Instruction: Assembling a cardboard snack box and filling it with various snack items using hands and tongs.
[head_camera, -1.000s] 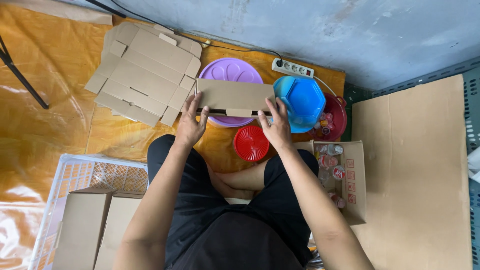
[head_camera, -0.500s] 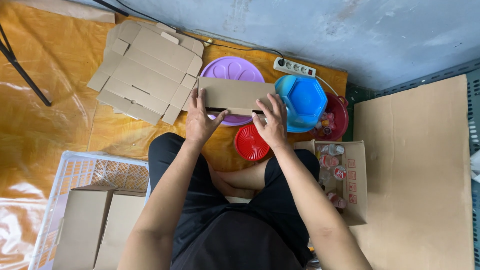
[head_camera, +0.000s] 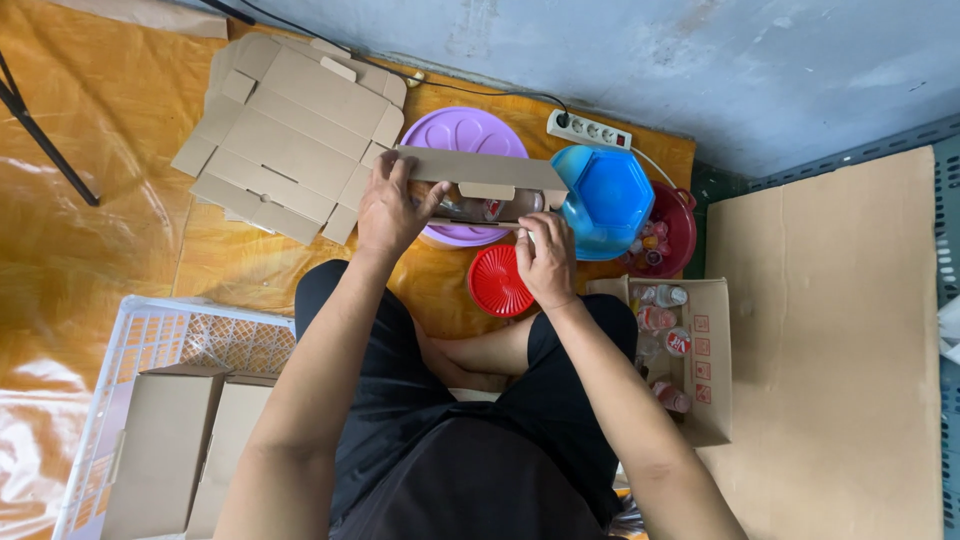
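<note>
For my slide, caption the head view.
Both hands, left hand and right hand, hold a cardboard box.

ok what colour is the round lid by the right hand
Red, a ribbed lid, seen in the head view.

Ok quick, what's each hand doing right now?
Left hand: closed on the left end of the cardboard box, holding it.
Right hand: fingers curled at the box's lower front edge, touching it; whether it grips cannot be told.
</note>
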